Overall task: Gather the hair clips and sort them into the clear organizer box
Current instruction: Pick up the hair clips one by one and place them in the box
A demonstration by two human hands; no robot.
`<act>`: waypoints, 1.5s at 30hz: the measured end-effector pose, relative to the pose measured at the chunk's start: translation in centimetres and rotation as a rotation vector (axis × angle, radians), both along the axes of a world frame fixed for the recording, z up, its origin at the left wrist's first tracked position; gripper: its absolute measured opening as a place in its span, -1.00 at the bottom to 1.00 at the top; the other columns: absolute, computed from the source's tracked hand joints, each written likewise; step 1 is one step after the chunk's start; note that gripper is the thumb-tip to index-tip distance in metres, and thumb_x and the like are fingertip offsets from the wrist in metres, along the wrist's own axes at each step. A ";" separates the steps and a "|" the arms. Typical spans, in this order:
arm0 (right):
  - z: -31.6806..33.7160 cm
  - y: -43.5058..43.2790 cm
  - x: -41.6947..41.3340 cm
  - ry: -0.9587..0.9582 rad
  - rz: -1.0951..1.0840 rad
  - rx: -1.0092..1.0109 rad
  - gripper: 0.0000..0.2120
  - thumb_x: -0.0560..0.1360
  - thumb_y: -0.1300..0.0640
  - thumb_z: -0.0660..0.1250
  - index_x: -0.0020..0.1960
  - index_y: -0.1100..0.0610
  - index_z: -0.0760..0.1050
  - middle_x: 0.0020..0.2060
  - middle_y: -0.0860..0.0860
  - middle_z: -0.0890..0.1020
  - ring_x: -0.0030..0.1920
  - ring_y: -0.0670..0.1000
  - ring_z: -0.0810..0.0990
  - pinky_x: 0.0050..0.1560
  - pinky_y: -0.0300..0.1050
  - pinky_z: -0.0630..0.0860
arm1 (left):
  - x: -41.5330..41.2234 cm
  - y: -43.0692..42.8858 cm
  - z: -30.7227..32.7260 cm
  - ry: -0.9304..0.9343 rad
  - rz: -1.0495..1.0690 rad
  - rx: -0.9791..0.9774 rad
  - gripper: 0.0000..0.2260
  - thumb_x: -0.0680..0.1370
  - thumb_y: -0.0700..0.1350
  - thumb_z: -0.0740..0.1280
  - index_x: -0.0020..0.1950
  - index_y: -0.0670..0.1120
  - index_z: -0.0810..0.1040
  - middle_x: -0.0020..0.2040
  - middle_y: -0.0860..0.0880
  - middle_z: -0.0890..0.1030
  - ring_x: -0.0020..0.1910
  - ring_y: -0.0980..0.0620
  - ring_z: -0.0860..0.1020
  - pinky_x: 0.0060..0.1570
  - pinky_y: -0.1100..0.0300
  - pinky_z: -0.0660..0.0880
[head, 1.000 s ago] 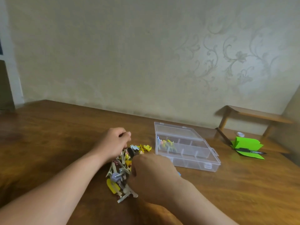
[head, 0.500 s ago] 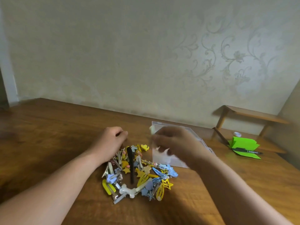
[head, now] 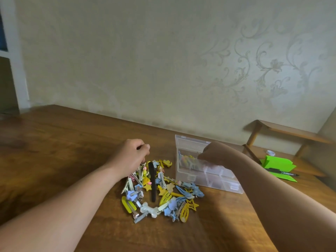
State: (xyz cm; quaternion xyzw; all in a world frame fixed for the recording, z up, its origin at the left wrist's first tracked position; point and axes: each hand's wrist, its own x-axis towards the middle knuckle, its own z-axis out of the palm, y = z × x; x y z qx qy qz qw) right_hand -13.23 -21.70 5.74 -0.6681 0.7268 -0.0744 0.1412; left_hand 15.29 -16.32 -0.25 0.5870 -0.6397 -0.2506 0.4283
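On tabletop (head: 63, 151): box (head: 214, 180) open, just a few pieces in far-left compartment, others seemingly bare. Clips (head: 160, 190) mostly heaped just left of box; bulk left to sort, so early on. L hand (head: 132, 157) curled at heap's far edge, R hand (head: 212, 154) dipped into box; whether holding anything: can't tell.

The right hand (head: 214, 155) reaches into the organizer box (head: 218, 186). Its fingertips are hidden, so whether they pinch a clip cannot be told. The stored clips (head: 187, 160) blur through the clear wall. The left hand (head: 131, 157) covers the far-left edge of the hair clip pile (head: 163, 193), and its curled fingers hide anything they hold.
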 end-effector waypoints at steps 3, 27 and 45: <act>0.4 0.0 0.0 0.039 -0.014 0.057 -0.65 0.58 -0.04 0.38 -0.01 0.26 0.72 -0.37 0.04 0.64 -0.43 -0.01 0.50 -0.38 -0.22 0.41 | 0.0 0.0 0.0 -0.016 0.002 0.003 -0.70 0.72 0.03 0.27 -0.12 -0.01 0.67 -0.23 -0.01 0.70 -0.29 0.01 0.59 -0.10 0.03 0.55; 1.5 0.5 1.1 0.008 0.061 -0.232 -0.82 0.54 0.00 0.44 -0.10 0.11 0.69 -0.21 0.08 0.73 -0.22 0.08 0.66 -0.08 0.03 0.68 | 0.0 0.0 0.1 -0.024 -0.007 0.030 -0.70 0.73 0.06 0.24 -0.06 -0.03 0.67 -0.16 -0.03 0.71 -0.14 -0.05 0.66 -0.05 0.03 0.58; -0.6 9.3 9.4 0.093 0.477 -0.394 -0.84 0.56 0.08 0.33 0.08 -0.08 0.63 -0.06 -0.09 0.69 -0.08 0.01 0.63 -0.10 -0.06 0.62 | 0.1 -0.4 0.2 0.047 0.020 0.008 -0.67 0.71 0.01 0.23 -0.11 -0.07 0.68 -0.26 -0.03 0.69 -0.24 -0.01 0.64 -0.21 0.13 0.42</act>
